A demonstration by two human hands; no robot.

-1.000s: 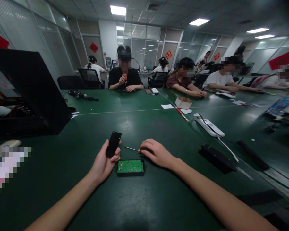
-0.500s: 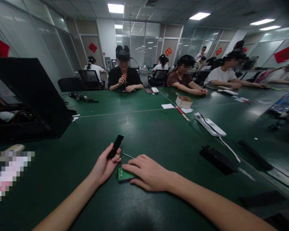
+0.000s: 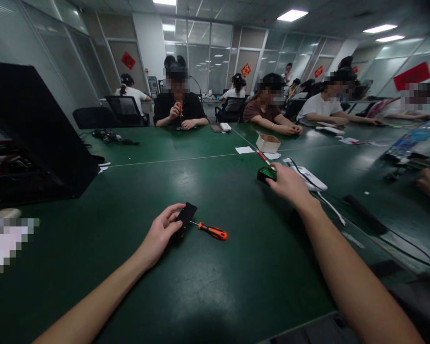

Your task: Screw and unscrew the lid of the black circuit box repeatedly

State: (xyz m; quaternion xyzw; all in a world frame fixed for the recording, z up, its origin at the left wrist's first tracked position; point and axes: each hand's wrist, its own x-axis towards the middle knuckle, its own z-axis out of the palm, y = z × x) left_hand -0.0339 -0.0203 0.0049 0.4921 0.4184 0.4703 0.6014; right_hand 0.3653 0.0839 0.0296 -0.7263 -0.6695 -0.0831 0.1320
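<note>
Since the earlier frame, the screwdriver's [image 3: 215,232] handle has come uncovered and the circuit box [image 3: 263,176] has gone right and away, near the power strip [image 3: 317,180].
The left hand [image 3: 162,235] has its fingers closed on a black cover [image 3: 188,215]; a slack grip could drop it onto the screwdriver, whose tip is hidden, and set the tool rolling across the tabletop [image 3: 186,296]. The right hand [image 3: 291,184] grasps the circuit box by its right end; I cannot tell whether the box touches the tabletop. Pressing on its exposed board could damage parts, and a wide swing could knock the power strip.
</note>
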